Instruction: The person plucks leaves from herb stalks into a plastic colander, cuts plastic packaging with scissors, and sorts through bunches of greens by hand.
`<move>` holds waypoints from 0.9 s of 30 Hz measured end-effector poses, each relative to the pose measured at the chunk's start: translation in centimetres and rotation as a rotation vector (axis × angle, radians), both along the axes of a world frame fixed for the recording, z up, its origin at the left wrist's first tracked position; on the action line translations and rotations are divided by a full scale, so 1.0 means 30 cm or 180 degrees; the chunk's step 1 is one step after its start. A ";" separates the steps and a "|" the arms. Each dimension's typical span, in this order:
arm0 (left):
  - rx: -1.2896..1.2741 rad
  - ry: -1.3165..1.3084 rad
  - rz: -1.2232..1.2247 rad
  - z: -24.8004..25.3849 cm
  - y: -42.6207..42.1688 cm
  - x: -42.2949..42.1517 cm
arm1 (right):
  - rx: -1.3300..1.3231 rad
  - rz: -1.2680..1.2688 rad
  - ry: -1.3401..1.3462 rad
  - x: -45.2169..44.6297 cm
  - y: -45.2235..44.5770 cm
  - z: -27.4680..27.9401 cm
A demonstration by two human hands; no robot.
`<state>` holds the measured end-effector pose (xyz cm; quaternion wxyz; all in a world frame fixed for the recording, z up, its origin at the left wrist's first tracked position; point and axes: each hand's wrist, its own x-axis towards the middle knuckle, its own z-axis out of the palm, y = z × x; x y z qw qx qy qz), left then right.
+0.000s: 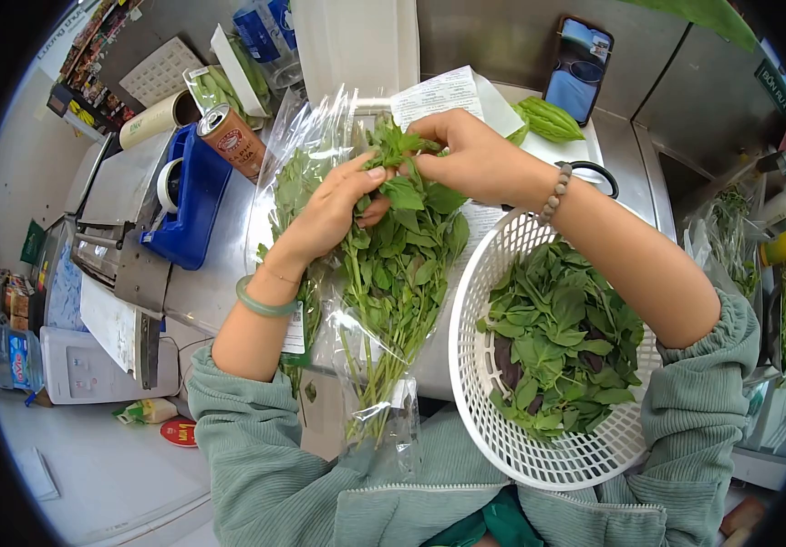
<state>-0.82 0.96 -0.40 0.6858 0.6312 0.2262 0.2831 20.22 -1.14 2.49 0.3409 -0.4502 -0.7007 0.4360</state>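
In the head view, the left hand comes in from the lower left, a green bangle on its wrist, with its fingers curled round a leafy sprig and the thumb lying toward the leaves. The right hand, wearing a beaded bracelet, reaches across from the right and pinches the same sprig between thumb and bent fingers, close to the left hand. Below the two hands lies a bunch of long-stemmed herbs, leaves toward the top of the view and bare stems toward the person, with clear plastic around the stems. To its left is more clear wrap with greens inside. The white basket, holding loose green leaves and a few dark purple ones, sits to the right of the bunch, beneath the right forearm. Beyond the hands, a printed paper lies near a green bitter melon, and a phone leans upright behind the melon. A brown can is left of the wrap, beside a blue tape dispenser that holds a white roll. All this rests on a metal counter.
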 end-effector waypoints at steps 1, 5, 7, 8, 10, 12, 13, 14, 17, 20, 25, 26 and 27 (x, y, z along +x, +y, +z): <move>0.0069 0.0053 0.0030 0.000 -0.004 0.005 | -0.0035 0.0006 0.0002 0.000 -0.005 0.006; 0.0297 0.0185 0.0009 -0.016 -0.003 0.015 | -0.0089 -0.0068 -0.0032 -0.006 -0.015 0.018; 0.0456 0.0204 0.0053 -0.031 0.003 0.020 | -0.0063 -0.0174 -0.0002 -0.015 -0.008 0.001; 0.0567 0.0207 0.0139 -0.037 0.003 0.028 | -0.0047 -0.0235 0.0045 -0.023 -0.006 -0.014; 0.0672 0.0177 0.0344 -0.037 0.002 0.025 | -0.0120 -0.0452 0.0092 -0.027 -0.003 -0.020; 0.0667 0.0104 0.0586 -0.027 -0.004 0.007 | -0.0288 -0.0762 0.0086 -0.016 -0.004 -0.009; 0.0721 0.0050 0.0720 -0.028 -0.001 0.001 | -0.0252 -0.0799 0.0083 -0.015 -0.008 -0.001; 0.0779 -0.0004 0.0856 -0.031 0.008 -0.005 | -0.0212 -0.0833 0.0080 -0.015 -0.011 0.009; 0.1203 0.0089 0.1251 -0.042 0.012 -0.005 | 0.0258 -0.1133 0.0360 -0.010 0.007 -0.024; 0.1200 0.0027 0.1269 -0.024 -0.001 0.007 | 0.0290 -0.1290 0.0871 -0.006 -0.016 0.009; 0.1360 0.0322 0.1301 -0.032 0.010 -0.006 | 0.1340 -0.1090 0.0208 -0.008 -0.034 0.013; 0.1364 0.0358 0.1316 -0.032 0.009 -0.006 | 0.1530 -0.1028 -0.0088 -0.010 -0.043 0.019; 0.1387 0.0371 0.1336 -0.030 0.006 -0.004 | 0.1582 -0.1023 -0.0218 -0.013 -0.045 0.020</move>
